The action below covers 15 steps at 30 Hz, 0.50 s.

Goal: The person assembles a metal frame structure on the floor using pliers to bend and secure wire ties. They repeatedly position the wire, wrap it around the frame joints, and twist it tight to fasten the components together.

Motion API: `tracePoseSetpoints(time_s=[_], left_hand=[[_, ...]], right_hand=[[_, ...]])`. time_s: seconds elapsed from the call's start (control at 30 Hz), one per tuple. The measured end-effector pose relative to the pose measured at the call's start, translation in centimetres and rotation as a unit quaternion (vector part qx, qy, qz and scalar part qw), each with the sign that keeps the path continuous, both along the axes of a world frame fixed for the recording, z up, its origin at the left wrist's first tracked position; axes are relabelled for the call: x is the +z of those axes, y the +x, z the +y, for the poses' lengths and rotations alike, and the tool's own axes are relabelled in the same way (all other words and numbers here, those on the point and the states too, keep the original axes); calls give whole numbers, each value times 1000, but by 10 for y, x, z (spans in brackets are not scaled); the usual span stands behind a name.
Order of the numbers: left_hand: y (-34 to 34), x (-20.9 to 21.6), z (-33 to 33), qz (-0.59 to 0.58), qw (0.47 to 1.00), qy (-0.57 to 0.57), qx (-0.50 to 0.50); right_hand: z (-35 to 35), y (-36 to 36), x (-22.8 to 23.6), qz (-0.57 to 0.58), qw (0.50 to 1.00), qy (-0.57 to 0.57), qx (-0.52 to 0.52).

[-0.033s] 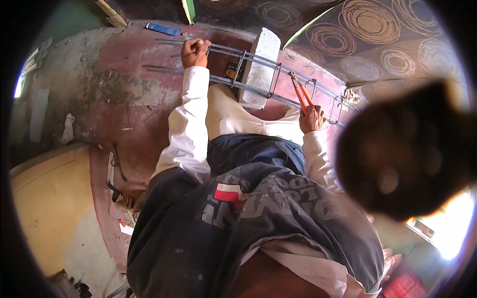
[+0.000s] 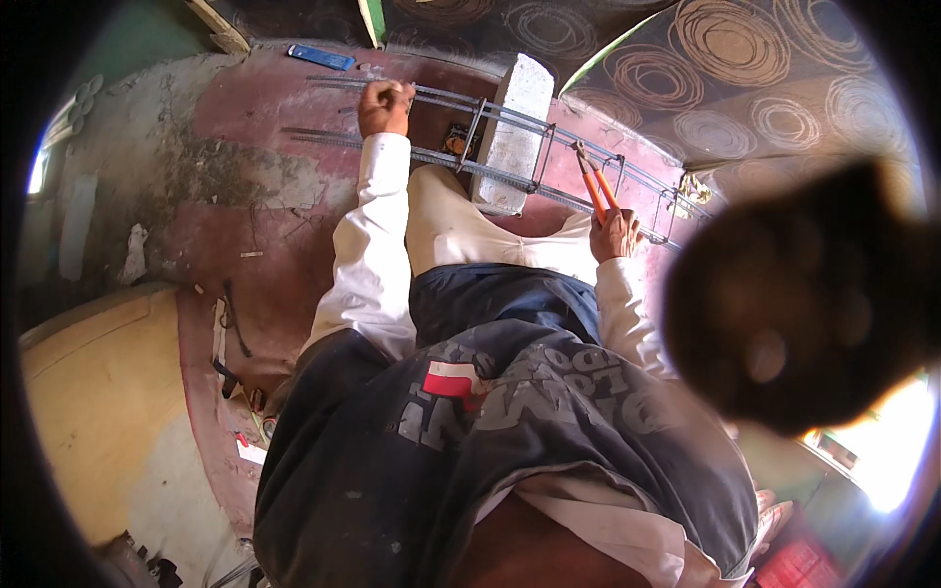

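A long rebar cage (image 2: 534, 183) of thin steel bars tied with square stirrups lies across a pale rectangular block (image 2: 517, 108), over my legs. My left hand (image 2: 385, 108) is closed at the cage's left part, its curled fingers against the upper bars. What sits between those fingers is hidden. On the right, my right hand (image 2: 616, 235) is wrapped round the orange handles of a pair of pincers (image 2: 595, 181). The pincers' metal jaws point up and left, by the upper bars between two stirrups.
A blue flat tool or case (image 2: 321, 57) lies on the worn reddish floor (image 2: 265, 255) at the far left. Patterned dark fabric (image 2: 730, 88) hangs along the far right. A large blurred dark shape (image 2: 784, 304) blocks the right side. Small tools (image 2: 227, 380) lie at lower left.
My left hand has shifted very slightly toward me, its fingers turned a little. My right hand, the pincers and the cage look nearly unmoved.
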<state>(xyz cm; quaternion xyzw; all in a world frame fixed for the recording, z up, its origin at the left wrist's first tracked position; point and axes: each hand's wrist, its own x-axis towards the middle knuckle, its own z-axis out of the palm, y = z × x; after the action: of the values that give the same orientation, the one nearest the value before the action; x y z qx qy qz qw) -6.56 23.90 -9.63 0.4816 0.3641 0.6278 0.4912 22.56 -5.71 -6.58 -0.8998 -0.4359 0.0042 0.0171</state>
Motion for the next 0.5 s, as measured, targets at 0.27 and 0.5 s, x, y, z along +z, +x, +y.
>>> tracePoseSetpoints(time_s=[0.27, 0.5], left_hand=[[35, 40, -60, -86, 970, -103, -200], [51, 39, -61, -91, 905, -258, -325]], right_hand=[[-17, -5, -11, -14, 997, 58, -55], [-27, 47, -38, -5, 988, 34, -148]])
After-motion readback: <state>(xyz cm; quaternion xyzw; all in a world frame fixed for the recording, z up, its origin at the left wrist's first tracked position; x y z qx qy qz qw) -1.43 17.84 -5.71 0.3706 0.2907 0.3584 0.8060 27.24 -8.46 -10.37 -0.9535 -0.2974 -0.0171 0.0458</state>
